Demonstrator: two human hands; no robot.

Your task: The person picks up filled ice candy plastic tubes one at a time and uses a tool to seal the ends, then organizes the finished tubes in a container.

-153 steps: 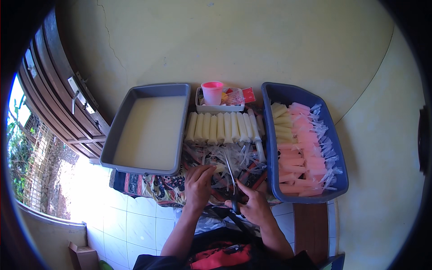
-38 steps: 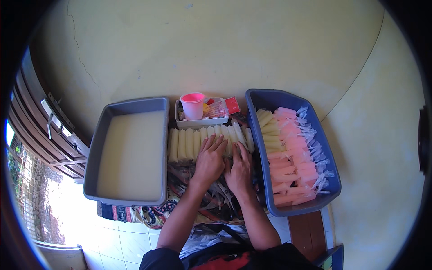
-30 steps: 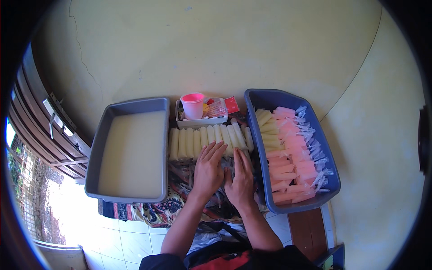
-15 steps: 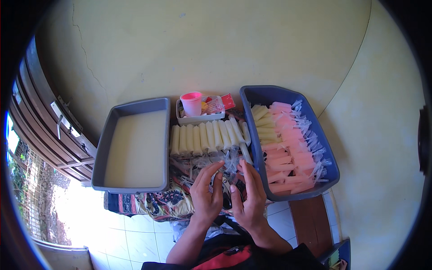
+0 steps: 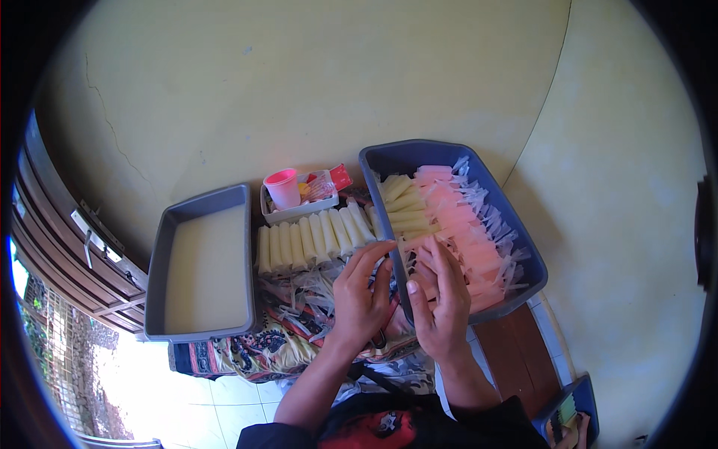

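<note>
My left hand [image 5: 363,299] is raised at the near left edge of the dark blue basin [image 5: 407,157], its fingers bent forward and its thumb apart from them. Over that basin's near left side is my right hand [image 5: 443,303], with fingers curved and thumb apart. I see nothing clearly gripped in either hand, though the fingertips overlap the basin's contents. Inside lie many pink filled plastic tubes [image 5: 482,258] with knotted clear ends, and pale yellow tubes [image 5: 404,202] at the back left. A row of pale filled tubes [image 5: 310,239] lies left of the basin.
A grey basin [image 5: 254,299] of milky liquid [image 5: 209,269] stands at the left. Behind the row sits a small white tray [image 5: 299,212] holding a pink cup [image 5: 283,189]. Clear plastic bags [image 5: 303,292] lie on the patterned cloth [image 5: 277,344]. A wooden door [image 5: 71,232] stands at the far left.
The view has shifted, so the wall and basins sit differently in it. Both hands have moved right, from the plastic bags toward the dark blue basin. My right fingers are more bent.
</note>
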